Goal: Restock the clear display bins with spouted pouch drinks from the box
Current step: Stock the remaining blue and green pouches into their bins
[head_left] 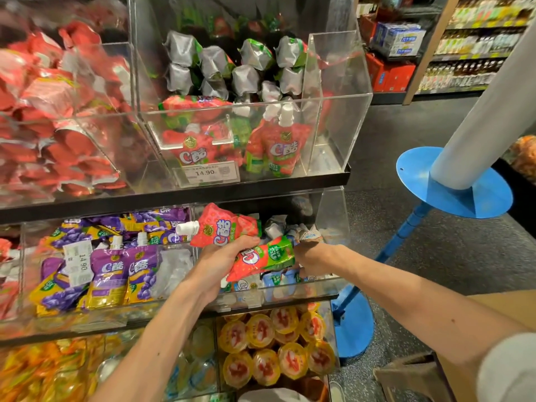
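**Two red pouches (229, 230) held at the middle bin (333, 210)**

Centre frame, the left hand (222, 259) has its fingers curled round both red pouches. One lies with its white spout (187, 227) pointing left, and the other slants down to the right. The right hand (313, 258) reaches into the middle bin just behind the lower one. Its fingers are hidden, so I cannot tell whether they hold anything. At top centre, the top bin (342, 97) holds more of the same drink behind a price tag (206, 172). Purple pouches (110, 271) fill the bin at mid left. The box (406, 375) sits at lower right.
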Available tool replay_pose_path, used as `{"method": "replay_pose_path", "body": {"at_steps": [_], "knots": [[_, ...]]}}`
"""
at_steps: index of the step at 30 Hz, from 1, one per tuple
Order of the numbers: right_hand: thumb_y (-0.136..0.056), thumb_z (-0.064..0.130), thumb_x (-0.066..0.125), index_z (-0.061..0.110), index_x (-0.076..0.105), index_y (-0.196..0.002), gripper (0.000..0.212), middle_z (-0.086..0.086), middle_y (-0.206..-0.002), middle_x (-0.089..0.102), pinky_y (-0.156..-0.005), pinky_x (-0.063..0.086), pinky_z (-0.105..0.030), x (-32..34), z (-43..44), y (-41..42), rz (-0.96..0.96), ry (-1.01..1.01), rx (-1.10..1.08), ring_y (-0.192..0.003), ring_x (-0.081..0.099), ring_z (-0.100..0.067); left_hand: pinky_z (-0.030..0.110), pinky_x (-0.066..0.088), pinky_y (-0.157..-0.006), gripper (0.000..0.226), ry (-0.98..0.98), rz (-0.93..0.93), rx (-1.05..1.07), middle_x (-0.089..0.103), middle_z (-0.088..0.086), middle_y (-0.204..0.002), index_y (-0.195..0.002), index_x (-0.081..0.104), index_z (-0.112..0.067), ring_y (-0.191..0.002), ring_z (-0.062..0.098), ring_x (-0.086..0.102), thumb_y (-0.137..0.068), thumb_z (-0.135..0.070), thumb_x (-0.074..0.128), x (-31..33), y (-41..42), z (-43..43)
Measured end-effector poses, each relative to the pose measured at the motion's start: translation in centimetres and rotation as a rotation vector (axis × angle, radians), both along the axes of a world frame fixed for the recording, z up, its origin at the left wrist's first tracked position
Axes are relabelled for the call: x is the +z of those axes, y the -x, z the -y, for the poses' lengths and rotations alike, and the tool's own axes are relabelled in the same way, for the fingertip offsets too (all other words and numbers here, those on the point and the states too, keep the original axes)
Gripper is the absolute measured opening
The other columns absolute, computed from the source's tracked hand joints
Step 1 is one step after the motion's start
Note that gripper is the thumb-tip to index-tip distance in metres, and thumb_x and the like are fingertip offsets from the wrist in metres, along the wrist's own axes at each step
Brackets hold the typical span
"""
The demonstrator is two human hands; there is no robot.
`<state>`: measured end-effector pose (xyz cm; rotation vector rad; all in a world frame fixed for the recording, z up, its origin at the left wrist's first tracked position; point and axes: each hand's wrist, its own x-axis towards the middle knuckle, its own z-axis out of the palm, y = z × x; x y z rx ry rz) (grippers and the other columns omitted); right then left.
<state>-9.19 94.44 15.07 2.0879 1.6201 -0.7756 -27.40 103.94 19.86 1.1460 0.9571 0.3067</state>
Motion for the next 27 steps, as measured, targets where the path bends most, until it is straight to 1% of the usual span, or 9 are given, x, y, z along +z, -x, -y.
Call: {"method": "replay_pose_path", "body": {"at_steps": [4, 7, 10, 12, 14, 17, 20, 23, 27], "knots": [[-0.096, 0.018, 0.062, 0.002, 0.060, -0.122, 0.030, -0.012, -0.117, 0.066, -0.071, 0.040, -0.024, -0.5, 0.2, -0.4, -0.038, -0.139, -0.052, -0.105, 0.064, -0.027, 0.031, 0.056, -0.068, 0.029, 0.002, -0.018, -0.013, 0.078, 0.008, -0.088, -0.104, 0.071, -0.009, -0.074, 0.019, 0.074, -0.079, -0.020, 0.079, -0.2, -0.3, 0.0], [-0.089, 0.027, 0.073, 0.012, 0.058, -0.117, 0.035, -0.003, -0.105, 0.063, -0.074, 0.046, -0.027, 0.0, 0.4, -0.8, -0.157, -0.211, -0.141, -0.096, 0.062, -0.025, 0.028, 0.056, -0.063, 0.028, 0.016, -0.008, -0.003, 0.077, 0.009, -0.090, -0.104, 0.070, -0.010, -0.074, 0.019, 0.074, -0.079, -0.019, 0.079, -0.3, -0.7, 0.3], [-0.080, 0.028, 0.082, 0.023, 0.057, -0.113, 0.042, 0.000, -0.111, 0.066, -0.085, 0.052, -0.033, 2.2, 1.6, -0.5, -0.748, -0.232, -0.403, -0.101, 0.063, -0.020, 0.025, 0.056, -0.057, 0.022, -0.004, 0.055, 0.051, 0.077, 0.008, -0.089, -0.102, 0.070, -0.011, -0.073, 0.019, 0.074, -0.082, -0.013, 0.077, -0.1, -1.2, 0.8], [-0.087, 0.021, 0.074, 0.017, 0.057, -0.115, 0.033, -0.008, -0.112, 0.068, -0.075, 0.055, -0.030, 3.8, 2.5, 0.2, -1.219, -0.247, -0.501, -0.093, 0.066, -0.020, 0.026, 0.057, -0.057, 0.022, -0.013, 0.065, 0.064, 0.077, 0.011, -0.092, -0.102, 0.068, -0.010, -0.074, 0.021, 0.074, -0.082, -0.012, 0.076, -0.1, -1.4, 1.1], [-0.094, 0.039, 0.061, 0.011, 0.057, -0.118, 0.037, -0.012, -0.108, 0.069, -0.068, 0.055, -0.028, 4.8, 3.0, 1.2, -1.421, -0.293, -0.631, -0.084, 0.066, -0.024, 0.030, 0.059, -0.061, 0.021, -0.026, 0.079, 0.055, 0.077, 0.012, -0.094, -0.103, 0.068, -0.010, -0.077, 0.023, 0.075, -0.083, -0.013, 0.076, 0.1, -1.7, 1.4], [-0.095, 0.047, 0.058, 0.010, 0.061, -0.112, 0.041, -0.013, -0.099, 0.069, -0.071, 0.055, -0.035, 6.1, 2.9, 1.7, -1.310, -0.400, -0.759, -0.084, 0.064, -0.028, 0.032, 0.060, -0.077, 0.017, -0.190, 0.066, -0.036, 0.078, 0.000, -0.089, -0.096, 0.072, -0.020, -0.083, 0.015, 0.075, -0.083, -0.031, 0.077, 1.7, -2.0, 2.0], [-0.084, 0.026, 0.074, 0.013, 0.063, -0.098, 0.023, -0.014, -0.098, 0.068, -0.088, 0.048, -0.050, 9.3, 2.8, 1.1, -1.243, -0.532, -0.693, -0.093, 0.063, -0.033, 0.005, 0.046, -0.058, 0.020, -0.502, 0.068, -0.122, 0.067, -0.028, -0.062, -0.080, 0.065, -0.029, -0.062, -0.013, 0.063, -0.090, -0.045, 0.060, 6.0, -2.1, 1.7], [-0.081, 0.014, 0.074, 0.015, 0.064, -0.094, 0.017, -0.010, -0.096, 0.063, -0.082, 0.045, -0.036, 14.3, 2.5, 0.3, -1.255, -0.670, -0.539, -0.091, 0.059, -0.026, 0.008, 0.036, -0.048, 0.040, -0.849, 0.144, -0.160, 0.052, -0.021, -0.047, -0.074, 0.057, -0.025, -0.047, -0.006, 0.048, -0.082, -0.061, 0.042, 12.3, -2.1, 0.8], [-0.074, 0.009, 0.083, 0.014, 0.057, -0.093, 0.033, -0.011, -0.094, 0.064, -0.068, 0.051, -0.031, 20.0, 1.7, -0.3, -1.304, -0.842, -0.495, -0.083, 0.063, -0.024, 0.002, 0.044, -0.057, 0.019, -0.866, 0.367, -0.062, 0.067, -0.023, -0.063, -0.083, 0.064, -0.025, -0.064, -0.015, 0.061, -0.097, -0.034, 0.056, 19.5, -1.3, -0.8]]}}
